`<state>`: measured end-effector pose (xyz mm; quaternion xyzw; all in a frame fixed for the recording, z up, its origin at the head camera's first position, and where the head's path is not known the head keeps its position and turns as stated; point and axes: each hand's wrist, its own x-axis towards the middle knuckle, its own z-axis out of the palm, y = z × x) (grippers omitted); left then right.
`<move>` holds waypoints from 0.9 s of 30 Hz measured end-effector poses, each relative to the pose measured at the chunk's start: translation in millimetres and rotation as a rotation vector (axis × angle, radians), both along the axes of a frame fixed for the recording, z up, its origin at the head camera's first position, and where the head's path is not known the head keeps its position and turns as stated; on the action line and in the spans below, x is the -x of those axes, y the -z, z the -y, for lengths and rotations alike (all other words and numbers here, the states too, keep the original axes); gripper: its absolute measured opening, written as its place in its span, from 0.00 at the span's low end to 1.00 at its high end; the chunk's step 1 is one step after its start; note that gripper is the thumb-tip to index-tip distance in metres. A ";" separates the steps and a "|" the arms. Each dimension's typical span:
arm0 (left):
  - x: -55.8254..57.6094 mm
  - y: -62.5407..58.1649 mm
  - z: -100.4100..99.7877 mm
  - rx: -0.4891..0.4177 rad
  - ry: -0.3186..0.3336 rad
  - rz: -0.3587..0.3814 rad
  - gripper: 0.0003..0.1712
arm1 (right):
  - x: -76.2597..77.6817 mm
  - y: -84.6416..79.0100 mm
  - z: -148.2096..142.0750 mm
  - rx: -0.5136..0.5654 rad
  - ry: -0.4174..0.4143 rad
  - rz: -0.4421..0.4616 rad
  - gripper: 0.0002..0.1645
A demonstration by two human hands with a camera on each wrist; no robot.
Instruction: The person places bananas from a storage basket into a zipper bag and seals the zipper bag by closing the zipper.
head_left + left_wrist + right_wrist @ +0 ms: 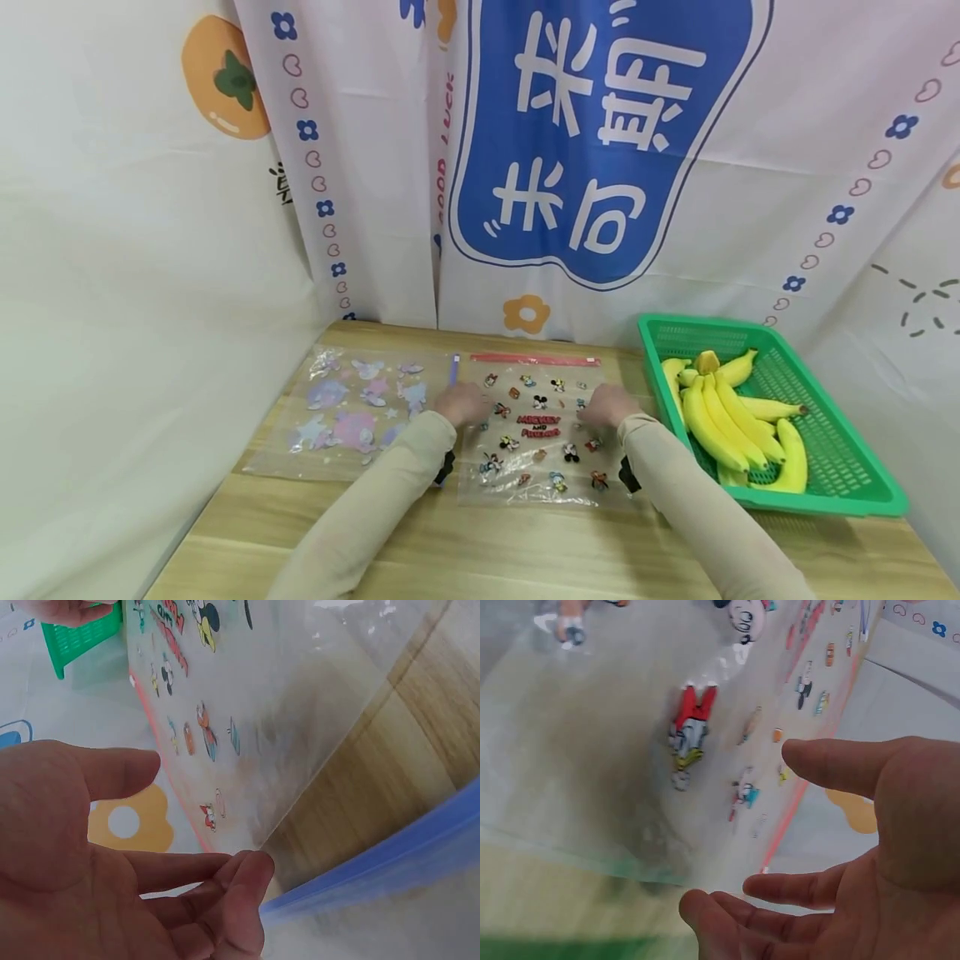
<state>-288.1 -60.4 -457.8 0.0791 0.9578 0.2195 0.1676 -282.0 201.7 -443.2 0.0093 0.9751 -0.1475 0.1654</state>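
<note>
A clear zip bag [538, 450] printed with small cartoon figures and "Mickey and Friends" lies flat on the wooden table, its red zip strip [535, 360] towards the back. My left hand [462, 404] is at the bag's left edge, thumb apart from loosely bent fingers [244, 889]. At the opposite edge is my right hand [609, 406], its thumb [840, 763] spread away from the relaxed fingers. Both wrist views show nothing pinched between thumb and fingers. Beside the left hand lies a second clear bag [352, 429] with pastel prints and a blue zip strip [453, 371].
A green plastic basket [817, 502] stands at the right of the table, close to the right forearm. Several yellow bananas [720, 417] lie in it. White patterned cloth [375, 250] hangs behind the table and along both sides.
</note>
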 end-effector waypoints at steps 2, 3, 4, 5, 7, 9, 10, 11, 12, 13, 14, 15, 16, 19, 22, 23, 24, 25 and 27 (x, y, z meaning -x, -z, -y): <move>0.9 0.9 -0.6 0.013 0.003 -0.001 0.29 | 0.8 2.9 -0.1 0.019 0.019 0.021 0.18; 1.2 1.4 -0.6 0.017 0.004 -0.002 0.29 | 1.1 4.4 -0.2 0.028 0.026 0.030 0.17; 1.3 1.8 -0.6 0.021 0.001 -0.003 0.28 | 1.1 5.6 -0.1 0.031 0.028 0.035 0.16; 1.5 2.6 -0.5 0.030 -0.002 -0.008 0.28 | 1.2 6.7 0.3 0.028 0.027 0.031 0.16; 1.6 3.6 -0.4 0.031 -0.031 -0.003 0.28 | 0.5 8.7 0.6 0.002 0.013 0.011 0.20; 1.7 4.8 -0.4 0.037 -0.051 -0.005 0.29 | -0.7 11.0 0.3 -0.028 0.002 -0.010 0.27; 1.8 5.4 -0.3 0.031 -0.060 -0.001 0.29 | -1.2 12.1 -0.1 -0.042 -0.004 -0.019 0.29; 2.0 5.8 -0.1 0.018 -0.065 0.009 0.29 | -1.7 13.1 -0.5 -0.049 -0.004 -0.024 0.31; 2.1 5.8 0.3 0.001 -0.070 0.018 0.29 | -2.2 14.0 -1.1 -0.057 -0.006 -0.027 0.31; 2.4 6.1 0.8 -0.017 -0.070 0.026 0.29 | -2.6 14.8 -1.6 -0.059 -0.006 -0.027 0.30; 3.0 6.5 1.7 -0.039 -0.068 0.035 0.29 | -2.9 15.3 -2.0 -0.054 -0.005 -0.026 0.29; 3.6 6.9 2.6 -0.060 -0.067 0.047 0.28 | -2.9 15.5 -2.2 -0.051 -0.008 -0.028 0.27; 3.7 6.9 3.6 -0.088 -0.069 0.063 0.28 | -3.1 15.5 -2.4 -0.043 -0.006 -0.029 0.26; 4.8 6.8 6.2 -0.144 -0.075 0.082 0.28 | -3.4 15.8 -2.4 -0.035 -0.007 -0.034 0.27; 6.2 5.2 6.7 -0.204 -0.095 0.076 0.26 | -4.3 16.9 -2.4 -0.029 -0.004 -0.039 0.29; 7.3 4.6 6.5 -0.221 -0.101 0.069 0.24 | -4.6 17.7 -2.5 -0.030 -0.006 -0.044 0.30; 8.3 4.3 6.0 -0.248 -0.114 0.071 0.23 | -5.2 18.4 -2.6 -0.027 -0.005 -0.047 0.29; 9.1 3.4 5.2 -0.276 -0.127 0.070 0.20 | -5.9 19.0 -2.8 -0.018 -0.001 -0.049 0.28; 11.6 2.6 3.7 -0.313 -0.142 0.058 0.16 | -7.2 20.5 -3.3 -0.001 0.007 -0.051 0.25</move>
